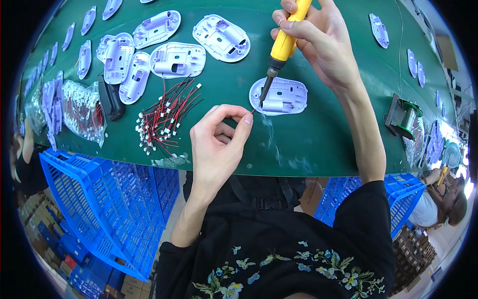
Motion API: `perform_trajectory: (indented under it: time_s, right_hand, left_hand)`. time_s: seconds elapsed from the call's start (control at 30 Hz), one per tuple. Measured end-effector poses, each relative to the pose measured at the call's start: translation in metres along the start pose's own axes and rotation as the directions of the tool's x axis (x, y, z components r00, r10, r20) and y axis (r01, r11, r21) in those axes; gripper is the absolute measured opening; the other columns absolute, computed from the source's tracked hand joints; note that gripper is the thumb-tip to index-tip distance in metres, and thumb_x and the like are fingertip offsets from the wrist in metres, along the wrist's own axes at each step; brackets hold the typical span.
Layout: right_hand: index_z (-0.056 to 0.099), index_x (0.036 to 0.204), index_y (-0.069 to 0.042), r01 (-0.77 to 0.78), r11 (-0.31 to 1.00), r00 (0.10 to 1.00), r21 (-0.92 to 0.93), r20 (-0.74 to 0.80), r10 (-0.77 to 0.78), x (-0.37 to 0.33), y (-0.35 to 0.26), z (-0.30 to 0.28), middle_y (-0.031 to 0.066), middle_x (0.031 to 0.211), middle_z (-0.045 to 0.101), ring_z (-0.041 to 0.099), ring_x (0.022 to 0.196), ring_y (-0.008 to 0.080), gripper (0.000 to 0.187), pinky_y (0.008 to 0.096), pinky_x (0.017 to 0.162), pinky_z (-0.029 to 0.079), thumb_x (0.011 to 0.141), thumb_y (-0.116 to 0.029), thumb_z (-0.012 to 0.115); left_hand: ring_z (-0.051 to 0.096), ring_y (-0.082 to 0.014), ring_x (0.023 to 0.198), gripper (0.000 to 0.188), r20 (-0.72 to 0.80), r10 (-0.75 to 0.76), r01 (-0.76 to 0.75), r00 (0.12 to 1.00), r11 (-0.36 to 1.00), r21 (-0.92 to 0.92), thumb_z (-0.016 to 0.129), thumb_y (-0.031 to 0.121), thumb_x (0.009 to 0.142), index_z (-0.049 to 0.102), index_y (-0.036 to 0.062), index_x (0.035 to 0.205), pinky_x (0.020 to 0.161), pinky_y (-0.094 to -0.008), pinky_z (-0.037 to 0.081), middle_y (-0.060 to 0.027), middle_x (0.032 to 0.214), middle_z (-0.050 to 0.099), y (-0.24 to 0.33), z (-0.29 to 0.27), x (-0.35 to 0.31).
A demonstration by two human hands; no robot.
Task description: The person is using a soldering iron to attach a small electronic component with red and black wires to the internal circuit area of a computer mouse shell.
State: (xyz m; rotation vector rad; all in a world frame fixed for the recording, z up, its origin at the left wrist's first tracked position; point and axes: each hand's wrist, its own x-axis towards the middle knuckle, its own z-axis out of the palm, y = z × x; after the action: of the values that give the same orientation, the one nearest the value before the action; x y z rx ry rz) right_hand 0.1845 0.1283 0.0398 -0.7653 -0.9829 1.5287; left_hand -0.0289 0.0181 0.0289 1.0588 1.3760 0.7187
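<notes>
Pale lavender oval plastic shell (288, 91), with moulded ribs and a rounded raised part, lies on the broad green desk (323, 149), ribbed side up, its long axis running roughly left to right across the person's front. The bare left hand (217, 142) has its fingertips nearer: thumb and forefinger are pinched narrow on what looks like a thin red wire (253, 111), just off the shell's lower left edge, so from these fingers the shell lies up and to the right. Above and to the right of the shell, the bare right hand (323, 42) has its fingers closed around a yellow-handled soldering iron (286, 42) with a dark metal tip; the iron slants down and leftward, so that its tip sits over the shell's left part, close to the wire. Whether tip and wire touch is too small to tell. Wisps of whitish smoke (275, 148) hang just below the shell. Left of the shell, beyond the left hand, is a loose heap of red and black wires with small white connectors (164, 117), and farther left a clear plastic bag of similar pieces (84, 114). Up and left of the shell lie several more pale lavender plastic shells (186, 54); well to its right stands a green-flanged spool of silvery wire (409, 121)
</notes>
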Motion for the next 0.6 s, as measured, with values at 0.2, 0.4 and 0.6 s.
perform_trajectory:
  time_s: [0.2, 0.4, 0.6]
  right_hand:
    - [0.009, 0.161, -0.013, -0.004, 1.000, 1.000, 0.019, 0.004, 0.004, 0.000, 0.002, 0.006, 0.0049, 0.104, 0.047, 0.057, 0.094, 0.0168, 0.092, 0.0294, 0.078, 0.051, 0.089, 0.012, 0.061]
    - [0.008, 0.161, -0.014, 0.010, 1.000, 1.000, -0.012, -0.005, -0.010, 0.003, 0.008, -0.004, 0.0057, 0.104, 0.047, 0.057, 0.095, 0.0172, 0.091, 0.0299, 0.080, 0.051, 0.091, 0.013, 0.059]
    - [0.008, 0.162, -0.015, -0.013, 1.000, 1.000, -0.001, -0.023, 0.013, 0.003, 0.011, -0.002, 0.0059, 0.105, 0.048, 0.057, 0.096, 0.0173, 0.091, 0.0304, 0.081, 0.052, 0.091, 0.014, 0.058]
  left_hand:
    - [0.061, -0.0021, 0.061, 0.006, -0.037, 0.037, -0.036, 0.999, 0.999, 0.025, 0.073, 0.005, 0.093, 0.072, -0.0003, 0.096, 0.048, -0.0183, 0.037, -0.0013, 0.083, 0.067, -0.006, 0.000, 0.001]
    - [0.060, -0.0031, 0.059, 0.006, -0.045, 0.041, -0.039, 0.998, 0.998, 0.058, 0.073, 0.005, 0.092, 0.072, -0.0011, 0.094, 0.049, -0.0200, 0.039, -0.0027, 0.081, 0.067, 0.000, 0.006, 0.003]
    - [0.057, -0.0050, 0.058, 0.007, -0.082, 0.077, -0.065, 0.994, 0.988, 0.138, 0.071, 0.005, 0.092, 0.072, -0.0018, 0.092, 0.051, -0.0224, 0.042, -0.0037, 0.076, 0.067, 0.001, 0.009, 0.007]
